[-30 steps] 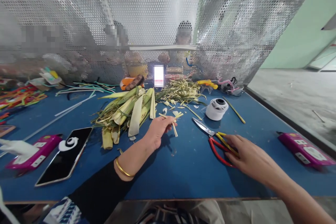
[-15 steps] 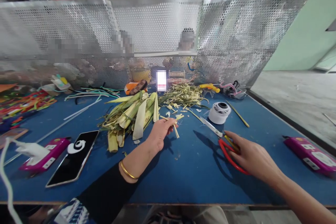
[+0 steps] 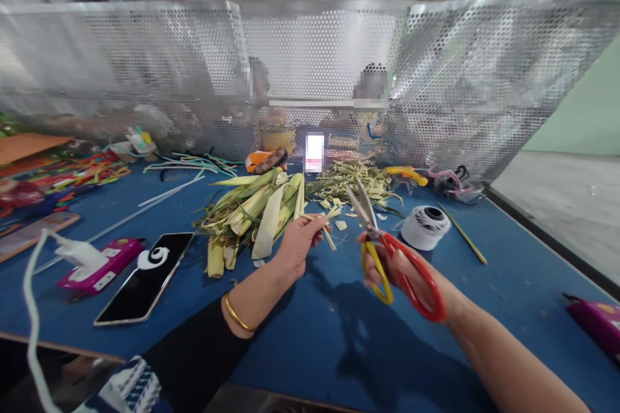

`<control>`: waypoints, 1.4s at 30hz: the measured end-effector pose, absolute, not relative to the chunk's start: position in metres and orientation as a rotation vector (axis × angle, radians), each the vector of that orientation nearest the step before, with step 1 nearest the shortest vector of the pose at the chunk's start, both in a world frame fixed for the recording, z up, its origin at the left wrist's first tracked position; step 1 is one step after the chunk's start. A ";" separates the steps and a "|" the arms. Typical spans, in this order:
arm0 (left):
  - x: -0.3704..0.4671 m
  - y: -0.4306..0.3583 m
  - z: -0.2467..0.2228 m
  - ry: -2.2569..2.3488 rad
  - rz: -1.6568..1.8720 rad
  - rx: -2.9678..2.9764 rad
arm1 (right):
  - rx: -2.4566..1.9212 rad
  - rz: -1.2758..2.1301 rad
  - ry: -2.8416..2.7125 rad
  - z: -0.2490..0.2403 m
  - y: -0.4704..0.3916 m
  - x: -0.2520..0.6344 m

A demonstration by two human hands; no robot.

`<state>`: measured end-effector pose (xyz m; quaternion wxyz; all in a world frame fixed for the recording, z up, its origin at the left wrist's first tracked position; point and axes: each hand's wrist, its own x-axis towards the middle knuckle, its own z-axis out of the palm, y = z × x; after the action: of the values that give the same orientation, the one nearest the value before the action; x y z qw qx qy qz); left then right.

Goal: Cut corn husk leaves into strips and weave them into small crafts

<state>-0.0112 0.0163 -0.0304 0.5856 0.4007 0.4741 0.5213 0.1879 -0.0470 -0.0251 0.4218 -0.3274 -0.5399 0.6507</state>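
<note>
Between the thumb and fingers of my left hand [image 3: 301, 242] are thin pale strips of corn husk [image 3: 331, 240], crossing each other. My right hand [image 3: 387, 264] grips a pair of scissors [image 3: 371, 226] with one red and one yellow handle. The scissors are raised above the table, blades parted and pointing away from me. Left of my left hand lies a bundle of corn husks [image 3: 247, 216]. A heap of shredded husk [image 3: 356, 181] sits behind both hands. To the right of the scissors stands a spool of white thread [image 3: 425, 228].
A phone [image 3: 145, 281] and a purple power strip [image 3: 109, 268] lie at the left, with a white cable. Another purple power strip [image 3: 598, 326] is at the right edge. A perforated metal screen [image 3: 320, 45] borders the table's back. A thin stalk [image 3: 465, 235] lies beyond the spool.
My right hand has lifted the scissors off the table and brought them left, closer to my left hand, with the blades now parted. My left hand keeps its pinch on the strips. The view has shifted.
</note>
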 end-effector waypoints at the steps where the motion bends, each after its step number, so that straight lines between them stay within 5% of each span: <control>1: -0.012 0.017 -0.030 1.105 1.229 0.918 | -0.830 1.684 -1.392 -0.030 -0.047 0.191; 33: -0.012 0.016 -0.028 1.131 1.319 0.989 | -1.197 1.559 -1.709 -0.026 -0.055 0.199; 42: -0.010 0.016 -0.030 1.120 1.269 0.948 | -1.374 1.271 -1.808 -0.023 -0.054 0.185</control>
<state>-0.0100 0.0159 -0.0304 0.5653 0.4031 0.4761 0.5396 0.1853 -0.0544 -0.0231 0.2664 -0.5090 -0.6696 0.4707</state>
